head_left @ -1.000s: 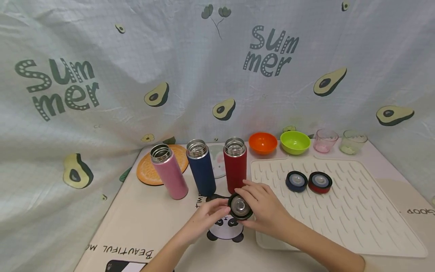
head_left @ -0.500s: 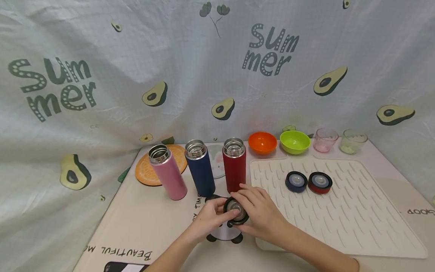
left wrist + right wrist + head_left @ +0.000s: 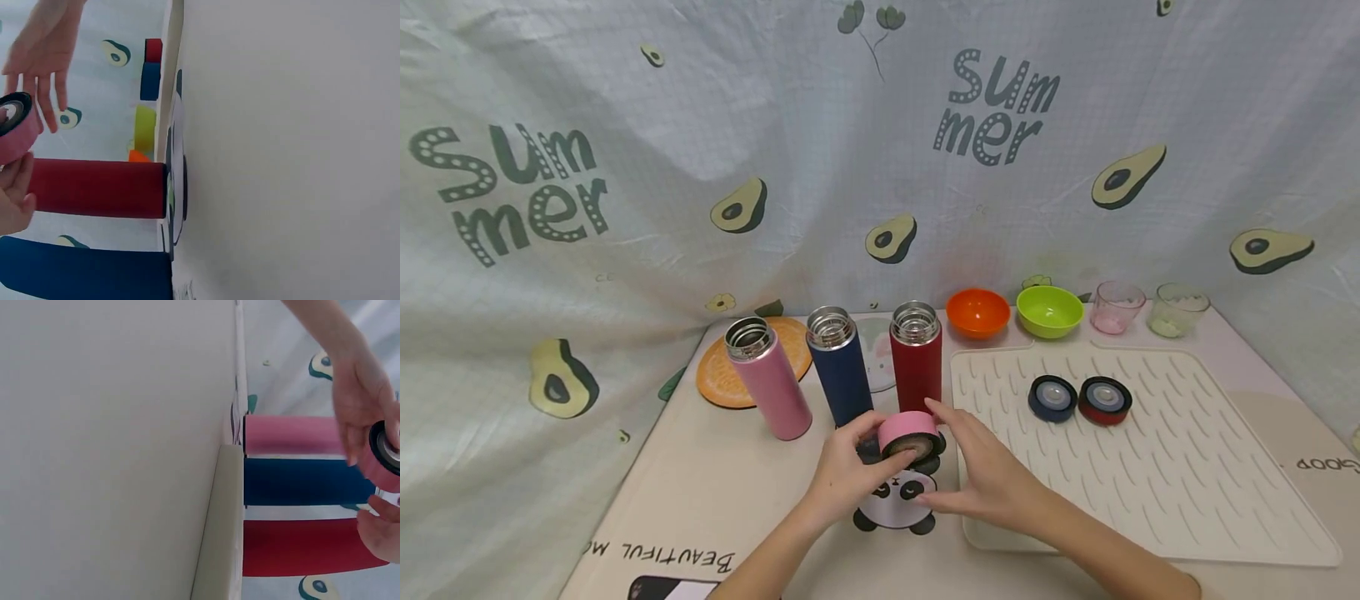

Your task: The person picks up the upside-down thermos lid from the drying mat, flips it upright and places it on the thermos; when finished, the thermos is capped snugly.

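A pale, wrinkled cloth (image 3: 820, 117) printed with avocados (image 3: 1129, 177) and the word "summer" (image 3: 998, 106) hangs behind the far edge of the cream table (image 3: 700, 475) and down past its left edge. The light is soft.

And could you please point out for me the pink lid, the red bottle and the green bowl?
Pink lid (image 3: 907, 427): head view, on its pink side.
Red bottle (image 3: 916, 372): head view, on its red body.
Green bowl (image 3: 1049, 311): head view, on its inner surface.
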`<state>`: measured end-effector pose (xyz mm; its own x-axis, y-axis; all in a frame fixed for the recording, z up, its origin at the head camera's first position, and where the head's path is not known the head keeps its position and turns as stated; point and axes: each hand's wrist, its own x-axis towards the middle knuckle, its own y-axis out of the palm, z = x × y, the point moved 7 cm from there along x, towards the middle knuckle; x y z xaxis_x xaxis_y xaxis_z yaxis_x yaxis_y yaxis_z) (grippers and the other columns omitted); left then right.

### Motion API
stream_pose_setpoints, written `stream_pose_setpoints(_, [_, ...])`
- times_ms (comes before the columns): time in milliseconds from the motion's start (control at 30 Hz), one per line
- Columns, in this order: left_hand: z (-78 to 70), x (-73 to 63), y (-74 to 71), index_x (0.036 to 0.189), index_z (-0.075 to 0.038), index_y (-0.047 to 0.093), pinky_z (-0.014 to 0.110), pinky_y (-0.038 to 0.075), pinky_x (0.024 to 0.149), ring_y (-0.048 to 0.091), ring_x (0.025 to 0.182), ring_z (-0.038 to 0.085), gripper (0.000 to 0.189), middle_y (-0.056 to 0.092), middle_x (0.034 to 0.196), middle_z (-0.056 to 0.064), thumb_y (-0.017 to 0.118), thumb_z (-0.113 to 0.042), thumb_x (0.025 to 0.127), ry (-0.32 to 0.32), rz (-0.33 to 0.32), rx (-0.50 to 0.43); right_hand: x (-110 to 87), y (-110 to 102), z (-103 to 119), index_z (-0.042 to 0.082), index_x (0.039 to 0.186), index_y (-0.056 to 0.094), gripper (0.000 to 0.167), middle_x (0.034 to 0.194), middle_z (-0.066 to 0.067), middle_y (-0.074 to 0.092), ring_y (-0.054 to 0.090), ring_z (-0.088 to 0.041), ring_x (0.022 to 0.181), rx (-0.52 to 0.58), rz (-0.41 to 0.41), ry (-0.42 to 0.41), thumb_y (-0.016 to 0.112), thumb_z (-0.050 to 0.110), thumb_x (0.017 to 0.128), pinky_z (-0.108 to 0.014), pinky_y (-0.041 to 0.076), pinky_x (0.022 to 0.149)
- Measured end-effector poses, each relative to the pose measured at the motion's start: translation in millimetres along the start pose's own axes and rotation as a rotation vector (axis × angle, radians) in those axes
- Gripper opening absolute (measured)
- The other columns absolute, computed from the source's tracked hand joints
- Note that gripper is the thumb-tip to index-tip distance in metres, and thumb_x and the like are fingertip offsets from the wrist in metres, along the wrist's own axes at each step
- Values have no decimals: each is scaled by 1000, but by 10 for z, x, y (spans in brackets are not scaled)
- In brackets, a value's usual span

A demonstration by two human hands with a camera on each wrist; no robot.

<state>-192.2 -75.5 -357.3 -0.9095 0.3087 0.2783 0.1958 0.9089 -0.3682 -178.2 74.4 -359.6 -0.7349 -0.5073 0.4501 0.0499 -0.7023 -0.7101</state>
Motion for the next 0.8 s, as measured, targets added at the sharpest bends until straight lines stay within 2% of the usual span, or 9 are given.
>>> stream_pose_setpoints(67, [-67, -6, -46, 106, -15, 64, 41, 40, 95, 56, 103, 12, 40, 67, 100, -4, 79, -8, 70, 174, -72, 133, -10, 26, -51, 19, 142, 27, 91, 128, 5, 47, 45, -10, 115, 128, 39, 80, 70, 55, 70, -37, 43, 92])
stream_pose_setpoints(100, [-146, -19, -64, 106, -15, 65, 42, 38, 96, 55, 105, 13, 42, 66, 102, -4, 80, -6, 68, 275, -104, 207, -12, 39, -70, 19, 141, 28, 89, 128, 6, 47, 45, -10, 114, 188, 54, 106, 71, 52, 71, -36, 44, 92])
stream_pose_setpoints(200, [-371, -99, -68, 104, -11, 66, 46, 30, 102, 54, 109, 20, 41, 66, 105, 2, 78, -2, 66, 600, -182, 408, -1, 58, -87, 16, 138, 34, 77, 126, 4, 50, 48, -13, 112, 362, 75, 115, 75, 35, 75, -35, 44, 91])
stream_pose_setpoints(300, [-537, -200, -23, 102, -11, 68, 47, 32, 99, 55, 106, 24, 27, 67, 103, 3, 71, -7, 76, 868, -234, 548, 9, 60, -81, 14, 135, 37, 69, 127, 3, 50, 48, -16, 114, 500, 87, 98, 74, 18, 77, -37, 42, 93])
stream_pose_setpoints(400, [-638, -291, 39, 100, -11, 70, 47, 36, 93, 57, 103, 24, 16, 68, 101, 3, 61, -14, 87, 1065, -282, 645, 15, 50, -61, 14, 135, 39, 69, 131, 4, 48, 44, -18, 120, 569, 85, 99, 74, 12, 76, -44, 36, 98])
stream_pose_setpoints(467, [-670, -334, 76, 98, -11, 71, 47, 37, 88, 58, 102, 25, 17, 68, 99, 3, 56, -16, 91, 1146, -302, 679, 19, 46, -37, 16, 135, 40, 69, 131, 4, 47, 42, -18, 121, 582, 83, 109, 75, 14, 75, -46, 34, 99])
stream_pose_setpoints(567, [-683, -368, 111, 96, -11, 72, 46, 38, 84, 59, 100, 24, 18, 69, 98, 3, 56, -18, 92, 1203, -320, 708, 24, 43, 0, 17, 132, 42, 68, 129, 3, 49, 43, -18, 120, 574, 70, 112, 77, 17, 74, -43, 35, 99])
stream_pose_setpoints(667, [-679, -377, 119, 96, -11, 72, 46, 39, 82, 59, 99, 24, 18, 69, 97, 3, 56, -19, 92, 1206, -328, 713, 22, 42, 18, 18, 130, 43, 67, 126, 3, 51, 46, -18, 116, 544, 54, 103, 78, 19, 73, -38, 39, 96])
stream_pose_setpoints(800, [-670, -394, 106, 96, -11, 72, 45, 38, 85, 59, 100, 24, 18, 69, 98, 3, 56, -19, 92, 1203, -344, 711, 21, 40, 29, 17, 129, 44, 66, 124, 3, 52, 48, -17, 111, 510, 34, 84, 78, 21, 73, -38, 43, 91])
